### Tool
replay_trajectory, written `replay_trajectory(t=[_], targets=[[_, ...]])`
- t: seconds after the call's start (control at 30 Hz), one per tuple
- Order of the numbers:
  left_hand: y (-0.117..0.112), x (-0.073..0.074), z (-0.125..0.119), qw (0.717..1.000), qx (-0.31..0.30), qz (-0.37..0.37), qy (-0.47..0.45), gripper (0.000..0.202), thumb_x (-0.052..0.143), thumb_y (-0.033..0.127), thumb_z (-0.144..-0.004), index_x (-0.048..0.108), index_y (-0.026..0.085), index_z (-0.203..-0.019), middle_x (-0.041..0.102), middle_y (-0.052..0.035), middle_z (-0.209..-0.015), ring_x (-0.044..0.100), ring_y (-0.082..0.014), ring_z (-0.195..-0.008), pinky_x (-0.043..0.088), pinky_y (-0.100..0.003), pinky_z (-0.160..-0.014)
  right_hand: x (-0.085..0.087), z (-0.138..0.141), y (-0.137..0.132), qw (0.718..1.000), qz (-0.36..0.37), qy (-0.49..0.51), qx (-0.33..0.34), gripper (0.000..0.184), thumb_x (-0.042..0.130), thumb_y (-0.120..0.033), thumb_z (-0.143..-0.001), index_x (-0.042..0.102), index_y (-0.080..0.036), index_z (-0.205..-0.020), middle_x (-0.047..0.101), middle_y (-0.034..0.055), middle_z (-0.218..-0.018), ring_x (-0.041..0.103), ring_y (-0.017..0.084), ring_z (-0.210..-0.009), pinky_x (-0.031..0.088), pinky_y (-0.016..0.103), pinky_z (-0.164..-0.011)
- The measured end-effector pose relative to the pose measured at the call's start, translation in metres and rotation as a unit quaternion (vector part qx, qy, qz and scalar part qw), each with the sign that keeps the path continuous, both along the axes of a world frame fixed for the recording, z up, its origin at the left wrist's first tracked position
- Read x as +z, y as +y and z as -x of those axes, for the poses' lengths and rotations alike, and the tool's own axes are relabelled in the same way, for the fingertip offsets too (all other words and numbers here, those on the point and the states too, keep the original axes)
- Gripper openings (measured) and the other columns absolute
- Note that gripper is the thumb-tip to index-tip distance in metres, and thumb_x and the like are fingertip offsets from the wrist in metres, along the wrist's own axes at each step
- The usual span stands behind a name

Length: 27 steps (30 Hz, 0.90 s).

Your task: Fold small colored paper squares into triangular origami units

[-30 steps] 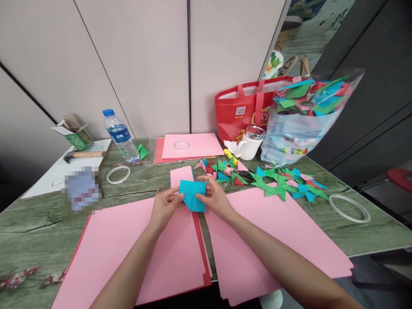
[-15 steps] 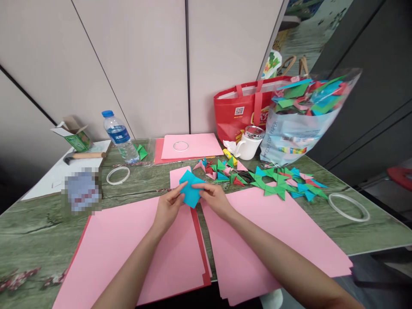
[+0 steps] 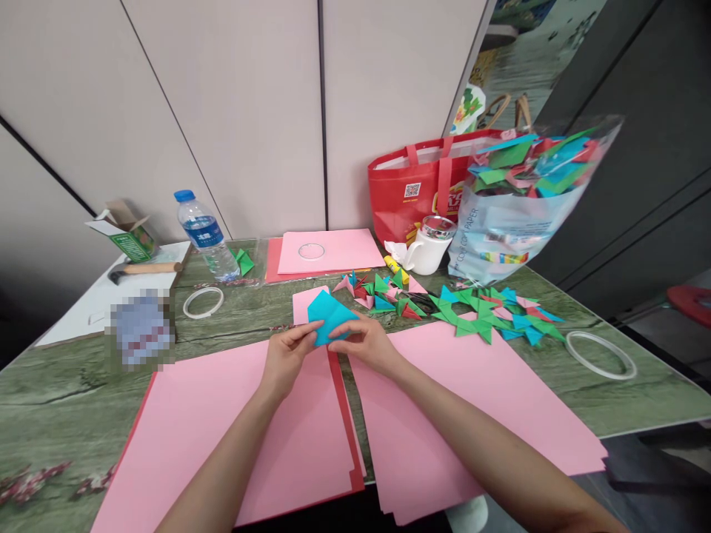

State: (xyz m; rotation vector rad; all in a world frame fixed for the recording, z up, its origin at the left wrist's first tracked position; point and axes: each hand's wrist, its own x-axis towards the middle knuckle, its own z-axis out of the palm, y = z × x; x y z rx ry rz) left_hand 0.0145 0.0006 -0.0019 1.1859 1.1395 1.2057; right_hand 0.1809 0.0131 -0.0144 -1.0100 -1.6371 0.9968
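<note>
Green wood-grain tabletop [image 3: 44, 414]: base surface. Pink sheets, 2 stacks: L stack [image 3: 222, 422], w/ red edges showing, & R stack [image 3: 466, 400]; narrow gap btwn. Clear plastic bag [image 3: 497, 222], filled w/ multicolour folded pcs, stands far R, beside red tote bag [image 3: 392, 203]. Green paper ring [image 3: 484, 327], built of folded pcs, lies in front of clear plastic bag, beyond R stack. Water bottle [image 3: 204, 231], blue cap: standing, far L. R hand [image 3: 369, 342]: narrow grip, thumb & fingers on near R edge of blue paper [image 3: 327, 311]. L hand [image 3: 283, 357]: thumb & forefinger pinch near L edge, same sheet. Blue paper pos.: btwn both hands, pointed end away from wearer, near far inner corner of L stack. White mug [image 3: 427, 254]: just in front of red tote bag. Yellow tube [image 3: 394, 267]: beside mug.
</note>
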Motion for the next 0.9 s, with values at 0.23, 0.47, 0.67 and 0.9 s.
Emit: replay_trajectory(t=[0.23,0.47,0.67,0.9], targets=[[-0.0039,-0.0031,-0.0046,0.997,-0.049,0.007,-0.054,0.034,0.066,0.032,-0.067,0.067,0.018,-0.098,0.066,-0.0066,-0.103,0.058,-0.0246,-0.099,0.047,-0.037,-0.087,-0.0045,0.0041,0.0001,0.993,0.060,0.062,-0.083,0.025,0.069,-0.037,-0.061,0.060,-0.016,-0.071,0.058,0.0018,-0.069,0.052,0.012,-0.057,0.047,0.025,-0.054],[-0.0040,-0.0049,-0.0051,0.999,-0.031,0.012,-0.019,0.043,0.072,0.026,-0.061,0.065,0.018,-0.102,0.070,-0.0058,-0.092,0.062,-0.0232,-0.089,0.048,-0.035,-0.083,-0.0034,0.0056,-0.0024,0.991,0.046,0.076,-0.102,0.025,0.069,-0.036,-0.061,0.059,-0.016,-0.072,0.058,0.0010,-0.067,0.050,0.011,-0.054,0.045,0.025,-0.051],[-0.0039,-0.0080,-0.0067,1.000,-0.015,0.013,-0.024,0.039,0.072,0.027,-0.061,0.067,0.019,-0.099,0.070,-0.0048,-0.090,0.062,-0.0215,-0.085,0.049,-0.031,-0.077,-0.0009,0.0069,-0.0043,0.991,0.047,0.064,-0.109,0.025,0.068,-0.038,-0.062,0.059,-0.017,-0.072,0.057,0.0003,-0.066,0.048,0.011,-0.052,0.044,0.024,-0.050],[-0.0049,-0.0105,-0.0067,1.000,-0.009,0.007,-0.020,0.038,0.071,0.027,-0.062,0.067,0.020,-0.100,0.071,-0.0033,-0.087,0.062,-0.0193,-0.081,0.049,-0.029,-0.074,0.0006,0.0069,-0.0055,0.991,0.043,0.056,-0.117,0.024,0.069,-0.037,-0.061,0.059,-0.017,-0.070,0.057,-0.0001,-0.065,0.048,0.010,-0.050,0.042,0.024,-0.049]])
